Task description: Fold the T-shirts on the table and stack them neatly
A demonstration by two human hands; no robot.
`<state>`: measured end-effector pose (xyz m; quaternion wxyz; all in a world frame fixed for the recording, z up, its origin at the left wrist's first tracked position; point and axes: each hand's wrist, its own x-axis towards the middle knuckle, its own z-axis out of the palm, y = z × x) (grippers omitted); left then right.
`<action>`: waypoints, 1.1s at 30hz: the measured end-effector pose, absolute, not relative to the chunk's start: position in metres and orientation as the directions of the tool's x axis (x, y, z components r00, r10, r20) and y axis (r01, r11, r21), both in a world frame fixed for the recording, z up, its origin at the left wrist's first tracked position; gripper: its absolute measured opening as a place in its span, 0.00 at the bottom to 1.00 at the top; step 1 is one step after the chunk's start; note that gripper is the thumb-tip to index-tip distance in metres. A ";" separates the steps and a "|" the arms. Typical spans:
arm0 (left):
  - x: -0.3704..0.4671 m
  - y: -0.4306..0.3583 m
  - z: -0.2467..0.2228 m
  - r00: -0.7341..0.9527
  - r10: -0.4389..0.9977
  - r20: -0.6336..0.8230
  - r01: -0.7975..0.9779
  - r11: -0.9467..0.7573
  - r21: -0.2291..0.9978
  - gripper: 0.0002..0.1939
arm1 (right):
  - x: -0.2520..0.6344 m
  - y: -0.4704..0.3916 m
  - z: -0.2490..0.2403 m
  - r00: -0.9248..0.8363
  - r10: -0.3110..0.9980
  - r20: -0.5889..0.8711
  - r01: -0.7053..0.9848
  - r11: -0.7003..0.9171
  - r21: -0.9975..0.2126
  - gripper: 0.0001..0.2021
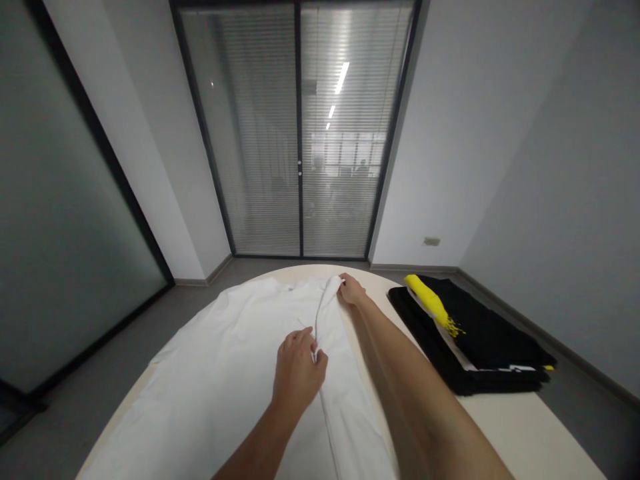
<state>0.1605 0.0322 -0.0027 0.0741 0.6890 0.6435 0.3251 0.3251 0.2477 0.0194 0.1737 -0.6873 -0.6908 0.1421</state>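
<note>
Evidently, the large, thin white cloth (225,380) is spread across the pale, round-edged counter (525,427), with a long folded strip (343,373) along its right side. The strip's far end is pinched by the right hand (351,291); the left hand (299,367) is loosely curled at the fold's edge, its grip unclear. Light, soft, easily creased handling is to be expected; the fold is best held at two well-separated points.

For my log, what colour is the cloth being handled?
The cloth is white, shown in the head view.
</note>
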 end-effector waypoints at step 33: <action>0.150 0.039 -0.014 -0.223 0.899 0.376 0.763 -0.079 0.642 0.09 | 0.249 0.244 0.032 -0.118 0.986 0.119 0.932 0.151 -0.329 0.22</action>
